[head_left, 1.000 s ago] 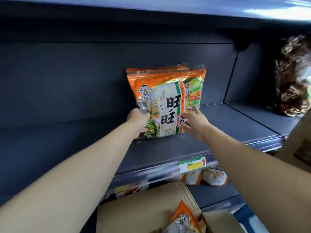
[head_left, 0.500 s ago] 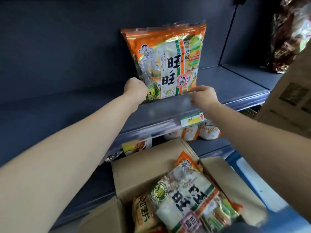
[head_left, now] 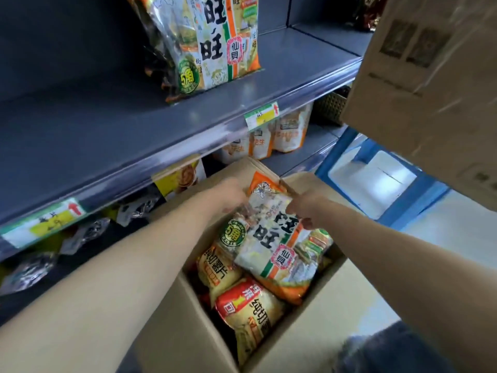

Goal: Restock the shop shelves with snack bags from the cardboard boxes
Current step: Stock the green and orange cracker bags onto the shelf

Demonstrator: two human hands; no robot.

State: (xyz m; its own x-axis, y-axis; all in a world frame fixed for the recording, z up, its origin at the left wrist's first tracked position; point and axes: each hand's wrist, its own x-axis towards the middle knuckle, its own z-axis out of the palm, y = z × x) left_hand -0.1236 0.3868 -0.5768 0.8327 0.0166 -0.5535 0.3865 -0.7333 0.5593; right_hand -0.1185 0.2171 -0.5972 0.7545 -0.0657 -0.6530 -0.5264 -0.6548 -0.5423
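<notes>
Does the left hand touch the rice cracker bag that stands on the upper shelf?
Apart. The head view shows the left hand down at the cardboard box, the rice cracker bag up on the shelf, well above.

A snack bag (head_left: 215, 41) stands on the shelf (head_left: 107, 125), above the box (head_left: 330, 305) holding more bags (head_left: 277, 246).

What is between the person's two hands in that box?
In the head view, the top of an orange-and-white snack bag lies between the left hand and the right hand, resting on other bags in the box.
</notes>
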